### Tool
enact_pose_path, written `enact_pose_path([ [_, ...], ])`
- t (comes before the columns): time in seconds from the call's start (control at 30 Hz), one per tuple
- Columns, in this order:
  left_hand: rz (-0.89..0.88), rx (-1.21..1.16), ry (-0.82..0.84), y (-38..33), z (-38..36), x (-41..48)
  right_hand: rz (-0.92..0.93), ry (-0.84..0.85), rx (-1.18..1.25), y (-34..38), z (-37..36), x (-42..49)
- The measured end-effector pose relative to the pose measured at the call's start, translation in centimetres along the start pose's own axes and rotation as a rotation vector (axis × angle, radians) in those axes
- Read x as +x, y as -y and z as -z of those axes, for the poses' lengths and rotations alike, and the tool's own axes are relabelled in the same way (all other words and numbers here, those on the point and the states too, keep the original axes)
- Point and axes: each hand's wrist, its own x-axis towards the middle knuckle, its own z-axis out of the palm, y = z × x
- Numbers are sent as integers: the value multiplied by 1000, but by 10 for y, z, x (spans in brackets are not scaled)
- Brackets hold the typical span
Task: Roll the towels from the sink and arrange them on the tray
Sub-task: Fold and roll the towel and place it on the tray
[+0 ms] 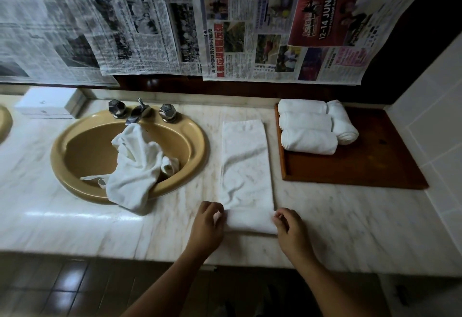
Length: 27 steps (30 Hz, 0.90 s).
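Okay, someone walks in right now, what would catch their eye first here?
The left hand and right hand grip the near end of a long white towel on the marble counter, its roll just begun. Right of it, four rolled towels sit on a wooden tray; left, crumpled towels spill over the rim of the tan sink. Newspaper sheets hang above the counter.

Marble counter [350,216]: pale, grey-brown veins, glossy, with a bright glare patch near the front edge on the left. The back wall is covered with overlapping newspaper sheets [125,28]. The left ones are black-and-white, the right ones colour, including a red ad [325,6] reading "12-14 JUNE". A dark wood strip [200,87] runs under the papers. The right wall has white tiles [430,116]. A white box [47,102] sits at the counter's back left. The floor tiles [62,289] are dark and shiny. Overall light is dim.
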Motion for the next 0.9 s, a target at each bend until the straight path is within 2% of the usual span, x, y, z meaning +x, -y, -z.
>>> enact_pose_path([
  [0.13, -130, 113, -54, -1, 1, -6, 93, -4, -29, -17, 2, -3],
  [0.23, -238, 239, 27, 6, 8, -16, 120, 120, -63, -27, 7, -4],
  [0.4, -225, 419, 201, 15, 17, -16, 118, 171, -173, -31, 6, -1],
  [0.6, -222, 505, 255, 18, 17, -14, 110, 192, -222, -27, 7, -1],
  [0.73, -144, 454, 290, 17, 19, -12, 67, 203, -204, -23, 8, 2],
  [0.9, -6, 110, 335, 14, 24, -3, -135, 243, -40, -7, 12, 10],
])
